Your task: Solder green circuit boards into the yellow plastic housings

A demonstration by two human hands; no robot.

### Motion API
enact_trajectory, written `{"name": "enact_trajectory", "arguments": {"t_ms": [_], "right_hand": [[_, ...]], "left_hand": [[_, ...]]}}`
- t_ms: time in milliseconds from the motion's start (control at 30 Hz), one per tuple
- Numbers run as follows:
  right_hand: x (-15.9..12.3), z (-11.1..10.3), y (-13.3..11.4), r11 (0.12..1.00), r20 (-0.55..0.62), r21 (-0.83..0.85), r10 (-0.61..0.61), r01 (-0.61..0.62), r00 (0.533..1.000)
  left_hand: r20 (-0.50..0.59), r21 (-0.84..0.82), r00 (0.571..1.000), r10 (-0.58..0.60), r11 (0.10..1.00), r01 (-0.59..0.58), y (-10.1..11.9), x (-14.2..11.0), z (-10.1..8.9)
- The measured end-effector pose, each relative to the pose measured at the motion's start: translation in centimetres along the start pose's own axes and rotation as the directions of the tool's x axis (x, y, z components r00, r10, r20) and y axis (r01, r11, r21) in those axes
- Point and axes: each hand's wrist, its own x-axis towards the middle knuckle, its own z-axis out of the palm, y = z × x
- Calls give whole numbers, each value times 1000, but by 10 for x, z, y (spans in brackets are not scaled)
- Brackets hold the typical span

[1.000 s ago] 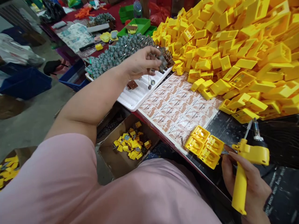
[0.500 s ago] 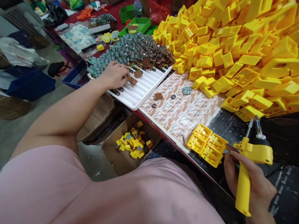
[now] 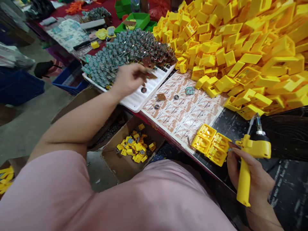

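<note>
My left hand (image 3: pixel 128 78) hovers over the white ribbed tray (image 3: pixel 134 102), fingers pinched on a small brown circuit board (image 3: pixel 149 75). A heap of grey and brown circuit boards (image 3: pixel 125 53) fills the tray's far end. My right hand (image 3: pixel 252 179) grips a yellow soldering tool (image 3: pixel 247 166) at the table's near edge, its tip pointing away. Just left of it sit several joined yellow housings (image 3: pixel 211 144). On the patterned paper mat (image 3: pixel 187 109) lie a loose brown board (image 3: pixel 161 96), a green board (image 3: pixel 190 90) and small round discs.
A large pile of yellow plastic housings (image 3: pixel 240 48) covers the right and far side of the table. Below the table edge stands an open cardboard box (image 3: pixel 125 157) with yellow parts. Green trays (image 3: pixel 141 21) and blue bins (image 3: pixel 69 78) stand further left.
My left hand lifted from the tray's near left side and moved right with a brown board pinched in it. Earlier it dropped boards and discs on the mat. The right hand stayed put.
</note>
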Motion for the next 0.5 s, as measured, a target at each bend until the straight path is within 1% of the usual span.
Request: {"name": "enact_trajectory", "arguments": {"t_ms": [33, 67, 100, 133, 167, 200, 233, 267, 300, 333, 367, 400, 467, 500], "right_hand": [[0, 0, 0, 1000, 1, -2, -5, 5, 1000], [0, 0, 0, 1000, 0, 0, -10, 10, 1000], [-1, 1, 1, 1000, -8, 7, -13, 13, 1000], [-2, 1, 2, 1000, -14, 16, -13, 13, 1000], [-2, 1, 2, 1000, -22, 25, -14, 14, 1000], [-3, 2, 3, 999, -26, 33, -14, 15, 1000], [-3, 2, 4, 999, -36, 41, -18, 20, 999], [-3, 2, 4, 999, -41, 47, -19, 21, 999], [-3, 2, 4, 999, -47, 43, -19, 21, 999], [-2, 1, 3, 999, -50, 40, -17, 19, 999], [-1, 1, 2, 999, -44, 41, -11, 13, 999], [0, 0, 1, 999, -30, 48, 0, 1, 1000], [1, -2, -1, 997, 3, 70, 13, -13, 1000], [1, -3, -2, 996, 19, 83, 13, -14, 1000]], "left_hand": [[-21, -56, 1000, 17, 998, -18, 17, 2, 15], [22, -109, 998, 52, 993, -50, 32, 5, 30], [103, -163, 991, 91, 984, -73, 46, 9, 44], [197, -206, 973, 123, 975, -81, 57, 13, 56], [281, -217, 950, 135, 973, -74, 64, 18, 63], [334, -201, 932, 145, 976, -79, 68, 22, 65], [342, -143, 929, 141, 985, -97, 68, 26, 63], [310, -45, 943, 123, 992, -115, 65, 28, 55], [248, 85, 964, 99, 989, -124, 60, 30, 45], [161, 240, 984, 71, 965, -109, 52, 31, 32], [99, 382, 995, 16, 923, -52, 44, 32, 19], [70, 501, 997, -42, 865, 2, 35, 32, 6], [55, 674, 981, -187, 732, 102, 17, 30, -12], [90, 715, 965, -247, 691, 110, 9, 29, -16]]}}
